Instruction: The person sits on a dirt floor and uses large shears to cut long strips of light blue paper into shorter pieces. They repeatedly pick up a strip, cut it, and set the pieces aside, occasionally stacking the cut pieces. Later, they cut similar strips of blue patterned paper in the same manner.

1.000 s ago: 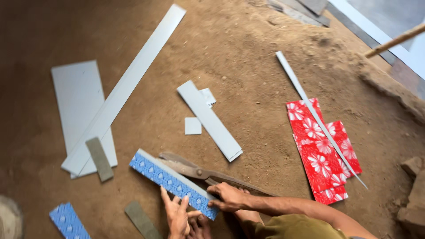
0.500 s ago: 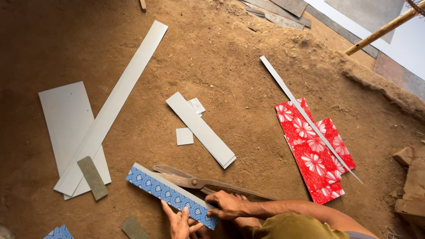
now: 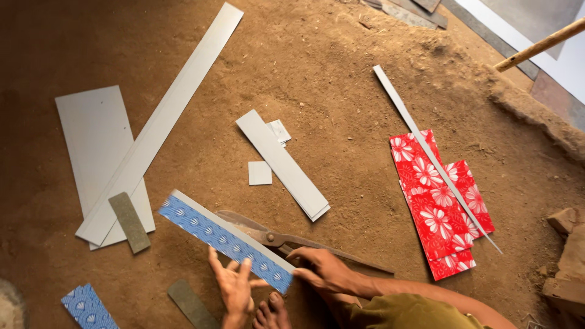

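A long blue patterned strip (image 3: 226, 240) with a white edge lies slanted on the dirt floor in front of me. My left hand (image 3: 234, 286) rests with its fingers spread against the strip's near edge. My right hand (image 3: 322, 271) pinches the strip's right end, its forearm coming in from the lower right. Large rusty metal shears (image 3: 268, 236) lie under the strip, their long handles running right beneath my right hand. My bare toes (image 3: 273, 312) show just below the hands.
A long white strip (image 3: 177, 103) crosses a white sheet (image 3: 91, 137) at left, with a grey-green bar (image 3: 129, 222) on it. White offcuts (image 3: 281, 163) lie centre. Red flowered sheets (image 3: 436, 201) under a thin white strip (image 3: 426, 149) lie right. A blue piece (image 3: 88, 307) lies bottom left. Stones (image 3: 567, 256) sit at the right edge.
The view has drifted so everything sits slightly lower and to the right. My hands stay on the blue strip, and the left fingers have spread a little further along its edge.
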